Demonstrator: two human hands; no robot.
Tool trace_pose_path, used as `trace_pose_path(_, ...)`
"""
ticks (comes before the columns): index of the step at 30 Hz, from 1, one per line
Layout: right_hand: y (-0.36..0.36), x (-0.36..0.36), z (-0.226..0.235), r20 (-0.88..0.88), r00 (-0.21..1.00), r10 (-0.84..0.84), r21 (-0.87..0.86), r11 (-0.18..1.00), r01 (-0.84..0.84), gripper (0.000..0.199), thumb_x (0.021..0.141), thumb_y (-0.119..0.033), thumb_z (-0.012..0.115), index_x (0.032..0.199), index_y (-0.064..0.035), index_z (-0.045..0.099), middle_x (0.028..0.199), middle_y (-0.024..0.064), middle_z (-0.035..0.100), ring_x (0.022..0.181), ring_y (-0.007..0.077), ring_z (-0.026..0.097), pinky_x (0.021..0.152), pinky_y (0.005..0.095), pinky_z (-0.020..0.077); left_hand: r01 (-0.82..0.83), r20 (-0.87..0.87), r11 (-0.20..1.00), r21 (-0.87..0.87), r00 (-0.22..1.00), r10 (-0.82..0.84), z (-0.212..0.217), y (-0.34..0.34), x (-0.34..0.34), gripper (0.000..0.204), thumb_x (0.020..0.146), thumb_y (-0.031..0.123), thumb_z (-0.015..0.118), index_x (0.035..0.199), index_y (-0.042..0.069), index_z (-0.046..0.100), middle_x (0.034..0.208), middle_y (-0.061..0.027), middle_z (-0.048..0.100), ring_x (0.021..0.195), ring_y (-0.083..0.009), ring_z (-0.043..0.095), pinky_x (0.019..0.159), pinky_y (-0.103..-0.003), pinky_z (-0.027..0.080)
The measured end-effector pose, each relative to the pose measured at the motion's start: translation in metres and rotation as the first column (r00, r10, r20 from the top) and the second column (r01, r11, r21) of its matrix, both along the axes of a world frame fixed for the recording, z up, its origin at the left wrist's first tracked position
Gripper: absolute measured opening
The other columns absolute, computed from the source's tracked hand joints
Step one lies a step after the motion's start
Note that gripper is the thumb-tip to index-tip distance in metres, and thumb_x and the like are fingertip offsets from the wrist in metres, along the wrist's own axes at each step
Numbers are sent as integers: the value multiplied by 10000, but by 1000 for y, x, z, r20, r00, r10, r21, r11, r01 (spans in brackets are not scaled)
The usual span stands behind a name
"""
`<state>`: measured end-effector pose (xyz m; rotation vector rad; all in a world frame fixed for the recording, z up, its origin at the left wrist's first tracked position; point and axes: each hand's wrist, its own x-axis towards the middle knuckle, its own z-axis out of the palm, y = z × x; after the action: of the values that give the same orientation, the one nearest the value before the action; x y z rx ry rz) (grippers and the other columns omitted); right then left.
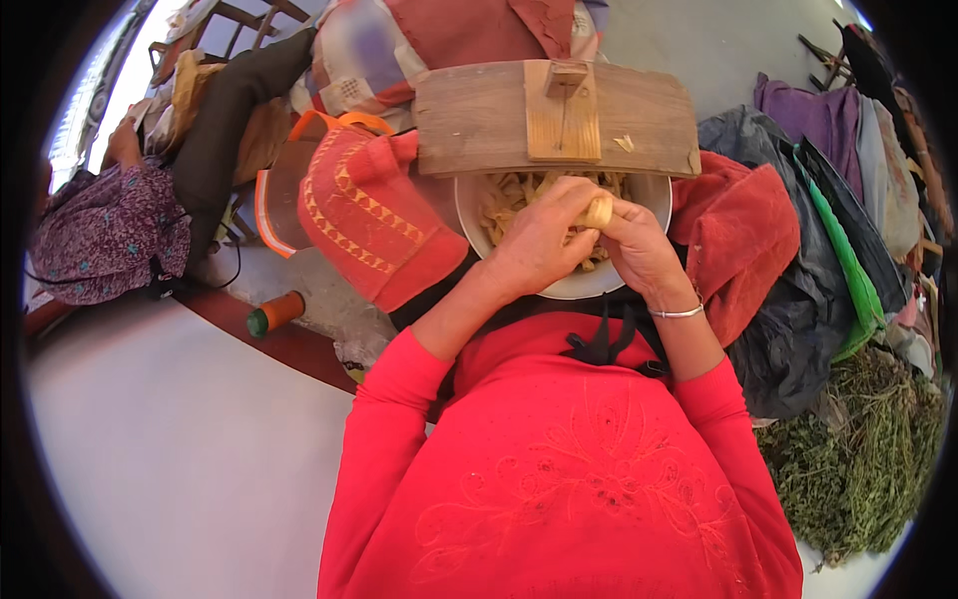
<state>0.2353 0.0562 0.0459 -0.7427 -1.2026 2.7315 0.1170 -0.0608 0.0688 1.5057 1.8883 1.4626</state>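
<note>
My left hand (544,238) and my right hand (644,252) meet over a white bowl (663,205). Between their fingertips is a small pale-yellow rolled strip (598,212), pinched from both sides. Its material is too unclear to name. Many yellowish curled pieces (496,205) lie in the bowl under my hands, partly hidden by them. A wooden board (469,115) lies across the bowl's far rim, with a lighter wood block (562,120) on its middle. My right wrist wears a silver bangle (678,312).
Red cloths lie left (364,215) and right (733,240) of the bowl. A thread spool (276,313) lies to the left. At the right are dark plastic sheeting (788,329) and a heap of dried green plants (858,449). Another person's patterned sleeve (110,235) shows far left.
</note>
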Motion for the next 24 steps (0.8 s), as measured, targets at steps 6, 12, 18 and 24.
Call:
trace_pose_path(6, -7, -5, 5, -129, 966, -224, 930, 311, 196, 135, 784, 60, 576, 884, 37, 665, 1186, 119, 566, 1020, 216, 533, 862, 291, 436, -124, 21, 951, -284, 991, 135, 4, 17, 8, 203, 890, 189, 572, 1004, 21, 571, 820, -158, 597, 776, -385, 593, 690, -406, 477)
trace_pose_path(12, -10, -16, 25, -241, 927, -289, 885, 326, 332, 120, 796, 32, 609, 893, 28, 679, 1144, 134, 566, 950, 198, 555, 831, 277, 443, -74, 633, 964, -255, 741, 224, -23, 24, 3, 203, 941, 234, 503, 928, 43, 572, 692, -70, 558, 582, -164, 498, 539, -295, 411)
trace_pose_path(18, 8, -11, 16, -274, 853, -445, 790, 402, 463, 110, 846, -27, 622, 925, 34, 667, 1116, 75, 590, 1002, 134, 551, 862, 258, 433, 148, 827, 954, -259, 544, 140, -6, -20, 5, 151, 962, 187, 514, 968, 50, 577, 712, 11, 513, 587, -51, 450, 530, -207, 380)
trace_pose_path(24, 37, -1, 22, -103, 915, -389, 677, 646, 351, 341, 940, -228, 589, 1173, 21, 581, 1063, 39, 614, 978, 93, 542, 868, 234, 437, -82, -217, 992, -93, 974, 60, 0, -17, -22, 137, 858, 61, 610, 988, 19, 595, 818, -112, 609, 716, -281, 618, 621, -322, 482)
